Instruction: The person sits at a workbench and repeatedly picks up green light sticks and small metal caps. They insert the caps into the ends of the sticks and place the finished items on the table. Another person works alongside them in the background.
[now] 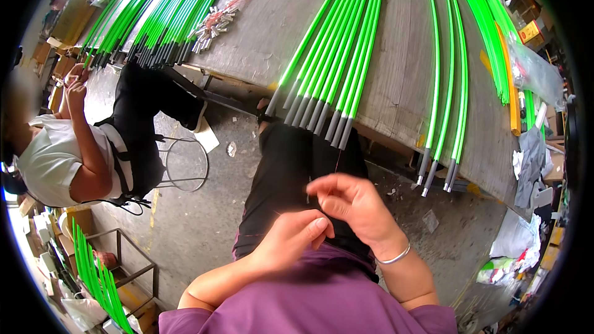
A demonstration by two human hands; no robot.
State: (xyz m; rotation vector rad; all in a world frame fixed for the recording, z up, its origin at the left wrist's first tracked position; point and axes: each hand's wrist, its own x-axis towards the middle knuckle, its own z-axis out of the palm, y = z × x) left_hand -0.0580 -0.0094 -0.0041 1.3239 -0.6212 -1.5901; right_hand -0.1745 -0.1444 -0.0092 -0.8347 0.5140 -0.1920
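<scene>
the person's left hand and right hand meet over the lap, fingers pinched together; what they grip cannot be told. green rods lie on the far table.

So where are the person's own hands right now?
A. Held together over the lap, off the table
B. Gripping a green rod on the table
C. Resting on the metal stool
A: the left hand and right hand meet over the dark trousers, clear of the green rods.
</scene>
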